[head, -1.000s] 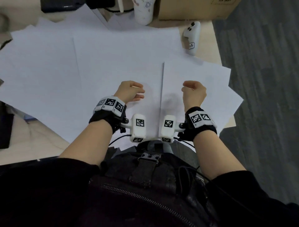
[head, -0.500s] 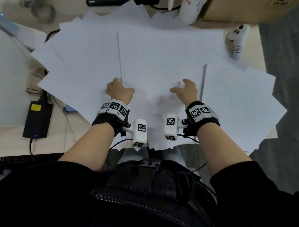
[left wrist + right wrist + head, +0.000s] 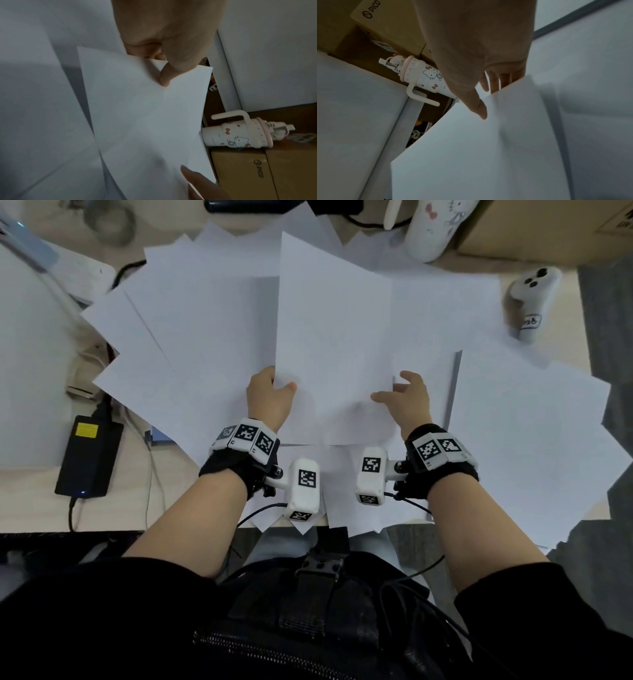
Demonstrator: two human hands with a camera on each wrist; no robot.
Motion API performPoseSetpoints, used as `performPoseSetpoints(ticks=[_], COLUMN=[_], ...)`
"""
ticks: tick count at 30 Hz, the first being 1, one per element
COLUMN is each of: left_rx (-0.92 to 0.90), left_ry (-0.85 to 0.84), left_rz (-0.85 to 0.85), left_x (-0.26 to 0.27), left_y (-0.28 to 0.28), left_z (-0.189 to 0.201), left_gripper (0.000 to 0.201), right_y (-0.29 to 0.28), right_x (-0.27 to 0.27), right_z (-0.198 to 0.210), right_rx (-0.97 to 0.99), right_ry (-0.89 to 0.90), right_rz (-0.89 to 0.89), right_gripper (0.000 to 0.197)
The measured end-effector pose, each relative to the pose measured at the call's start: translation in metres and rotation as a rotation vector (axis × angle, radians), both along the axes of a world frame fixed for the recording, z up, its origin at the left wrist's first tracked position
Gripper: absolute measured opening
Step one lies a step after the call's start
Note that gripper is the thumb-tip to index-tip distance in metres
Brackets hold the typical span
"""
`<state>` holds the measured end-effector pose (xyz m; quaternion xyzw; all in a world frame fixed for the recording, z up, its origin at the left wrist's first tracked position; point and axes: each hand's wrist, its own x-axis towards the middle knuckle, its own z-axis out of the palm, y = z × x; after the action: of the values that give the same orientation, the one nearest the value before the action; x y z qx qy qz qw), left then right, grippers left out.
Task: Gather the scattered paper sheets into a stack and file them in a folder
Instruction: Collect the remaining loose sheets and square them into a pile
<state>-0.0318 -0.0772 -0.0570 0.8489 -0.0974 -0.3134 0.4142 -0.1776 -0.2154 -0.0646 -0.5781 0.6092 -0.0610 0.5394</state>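
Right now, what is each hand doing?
Left hand: pinching the lifted paper sheet at its near left corner.
Right hand: open, fingers spread at the sheet's right edge.

Dim wrist views, blurry, fisheye edges

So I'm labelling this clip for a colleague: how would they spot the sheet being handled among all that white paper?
Start at the pale desk covered in fanned-out white paper sheets. At its middle, the raised white sheet sits between both hands: left hand pinching its near corner, right hand open at the opposite edge. Unlike its neighbours, it appears lifted, not flat.
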Motion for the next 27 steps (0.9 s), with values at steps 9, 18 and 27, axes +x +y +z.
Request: performPoseSetpoints(ticks=[9, 18, 27], left_rx=[0.307, 0.307, -0.206], left_ry=[-0.117, 0.027, 0.093], left_rz=[0.271, 0.408, 0.557], left_x=[0.042, 0.071, 0.077], left_y=[0.048, 0.06, 0.054], left_z=[0.003, -0.002, 0.009], left_gripper=[0.053, 0.07, 0.039], right_y=[0.017, 0.032, 0.033], right_x=[0.054, 0.089, 0.098], right_z=[-0.003, -0.012, -0.016], right_rx=[-0.048, -0.201, -0.177], right_ry=[-0.035, -0.052, -0.023], right_rz=[0.218, 0.207, 0.194], right_gripper=[0.021, 0.03, 0.034])
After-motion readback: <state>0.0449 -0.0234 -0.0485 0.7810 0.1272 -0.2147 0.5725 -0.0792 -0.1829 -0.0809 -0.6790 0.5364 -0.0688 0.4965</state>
